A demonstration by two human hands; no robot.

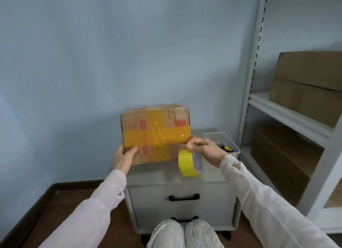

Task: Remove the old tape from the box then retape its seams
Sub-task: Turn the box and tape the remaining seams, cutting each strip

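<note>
A cardboard box [140, 123] stands tipped up on a grey cabinet, its broad face crossed by bands of yellow tape [172, 135]. My left hand [123, 158] holds the box's lower left corner, thumb on the front face. My right hand [202, 147] is at the box's lower right edge with fingers curled, pinching the tape end there. A yellow tape roll [189, 163] hangs just below that hand, above the cabinet top.
The grey cabinet [181, 181] has two drawers with black handles. A clear plastic bin [221, 137] with tools sits at its back right. A white shelf rack [288, 114] on the right carries large cardboard boxes. My knees are at the bottom edge.
</note>
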